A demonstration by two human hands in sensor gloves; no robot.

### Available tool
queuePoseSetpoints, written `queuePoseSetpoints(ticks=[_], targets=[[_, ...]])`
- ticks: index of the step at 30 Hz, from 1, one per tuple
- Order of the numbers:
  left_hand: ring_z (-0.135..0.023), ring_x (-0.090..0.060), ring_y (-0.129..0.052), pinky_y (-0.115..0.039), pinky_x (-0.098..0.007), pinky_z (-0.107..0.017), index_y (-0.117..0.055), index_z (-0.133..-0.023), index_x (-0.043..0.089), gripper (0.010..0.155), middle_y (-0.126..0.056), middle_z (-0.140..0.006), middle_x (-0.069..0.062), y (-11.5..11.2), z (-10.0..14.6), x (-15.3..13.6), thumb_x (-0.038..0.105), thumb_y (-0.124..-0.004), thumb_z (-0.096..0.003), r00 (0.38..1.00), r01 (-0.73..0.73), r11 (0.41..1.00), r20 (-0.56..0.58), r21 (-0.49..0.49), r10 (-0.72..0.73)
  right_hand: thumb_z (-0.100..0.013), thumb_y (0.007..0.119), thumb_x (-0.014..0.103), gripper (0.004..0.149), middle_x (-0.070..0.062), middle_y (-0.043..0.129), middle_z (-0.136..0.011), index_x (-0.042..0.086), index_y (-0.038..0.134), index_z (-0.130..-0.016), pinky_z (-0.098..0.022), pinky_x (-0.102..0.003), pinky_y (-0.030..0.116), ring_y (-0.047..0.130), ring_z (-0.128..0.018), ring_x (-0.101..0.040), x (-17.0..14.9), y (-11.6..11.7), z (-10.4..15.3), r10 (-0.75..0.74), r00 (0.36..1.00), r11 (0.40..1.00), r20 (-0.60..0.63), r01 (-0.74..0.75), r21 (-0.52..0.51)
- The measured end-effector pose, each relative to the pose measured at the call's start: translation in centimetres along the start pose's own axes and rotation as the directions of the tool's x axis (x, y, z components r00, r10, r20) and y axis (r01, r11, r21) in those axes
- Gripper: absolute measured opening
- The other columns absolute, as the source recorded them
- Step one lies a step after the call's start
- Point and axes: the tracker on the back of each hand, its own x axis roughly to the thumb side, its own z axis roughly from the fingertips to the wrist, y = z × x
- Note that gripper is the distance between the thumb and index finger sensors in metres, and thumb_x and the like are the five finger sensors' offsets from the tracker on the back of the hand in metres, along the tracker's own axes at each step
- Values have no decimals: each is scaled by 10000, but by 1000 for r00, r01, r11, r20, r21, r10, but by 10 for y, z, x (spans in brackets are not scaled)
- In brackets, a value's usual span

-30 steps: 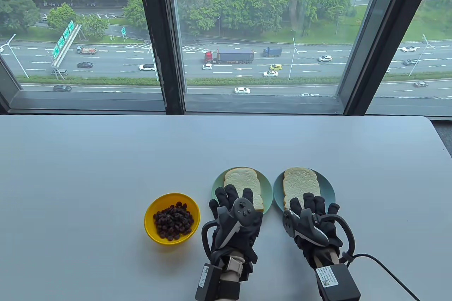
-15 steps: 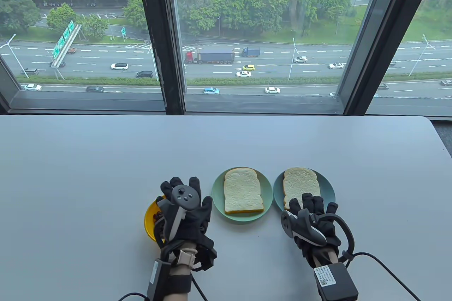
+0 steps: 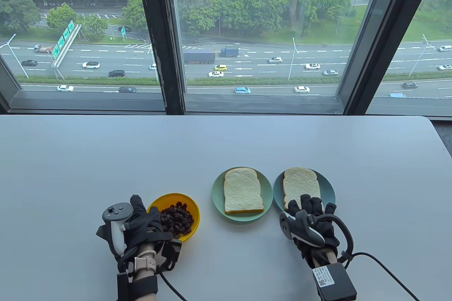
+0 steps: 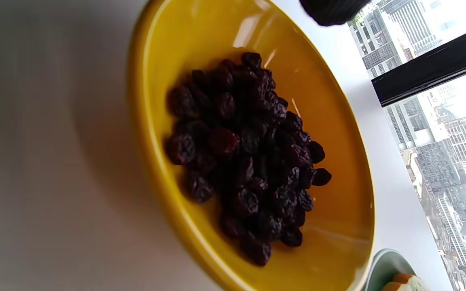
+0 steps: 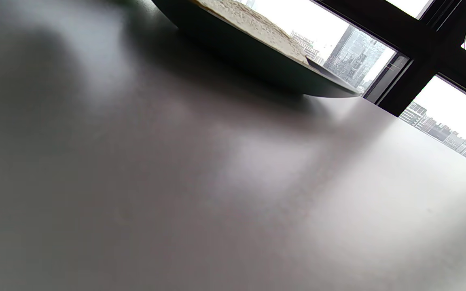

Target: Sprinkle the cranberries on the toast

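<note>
A yellow bowl [image 3: 193, 210] of dark dried cranberries [image 3: 177, 220] sits at the front left; the left wrist view shows the bowl [image 4: 156, 60] and cranberries [image 4: 249, 161] close up. Two white toast slices lie on teal plates: the left toast [image 3: 243, 190] on the left plate [image 3: 217, 195], and the right toast [image 3: 300, 181] on the right plate [image 3: 326, 182]. My left hand [image 3: 152, 219] is turned on its side at the bowl's left rim, its fingers over the rim beside the cranberries; one fingertip [image 4: 330, 10] shows. My right hand [image 3: 310, 205] lies spread over the right plate's near edge, holding nothing.
The white table [image 3: 106, 160] runs to a window wall at the back. A cable [image 3: 381, 264] trails from my right wrist to the lower right. The right wrist view shows the plate's underside [image 5: 257, 60] and toast [image 5: 253, 24] just above the tabletop.
My left hand has moved left from the left toast, across the bowl, to the bowl's left rim, and has turned on its side. My right hand has barely moved.
</note>
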Motion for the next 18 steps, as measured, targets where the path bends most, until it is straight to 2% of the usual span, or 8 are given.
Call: queuePoseSetpoints(ticks=[6, 10, 13, 18], targets=[[-1132, -176, -337, -498, -386, -873, -153, -1059, 555, 715, -109, -1221, 73, -8, -2, 2, 407, -645, -562, 998, 54, 998, -15, 16, -54, -401, 468, 639, 774, -149, 135, -1045, 318, 81, -989, -674, -668, 412, 295, -1001, -397, -1, 0, -1, 1, 1000, 1000, 0, -1, -2], [-1060, -168, -504, -675, -372, -761, -189, -1068, 538, 704, -225, -1215, 57, -9, -2, 1, 370, -651, -564, 996, 74, 996, -48, 39, -72, -401, 470, 638, 773, -149, 134, -1045, 317, 85, -990, -675, -666, 413, 295, -1001, -396, -1, 0, 0, 0, 1000, 1000, 1, 0, 1], [-970, -159, -616, -753, -348, -682, -239, -1076, 519, 685, -406, -1165, 48, -10, -2, -2, 344, -655, -561, 993, 96, 994, -74, 60, -91, -401, 470, 638, 773, -147, 133, -1046, 318, 86, -990, -676, -666, 413, 294, -1002, -395, -1, 0, 0, 2, 1000, 1000, 1, -2, -1], [-848, -154, -707, -816, -314, -596, -349, -1083, 479, 637, -561, -1059, 64, -16, -4, -5, 321, -665, -552, 990, 106, 992, -104, 70, -98, -400, 472, 637, 770, -146, 134, -1046, 320, 94, -991, -677, -663, 415, 296, -1003, -394, 0, 0, -1, 14, 1000, 1000, 6, -13, -4]])
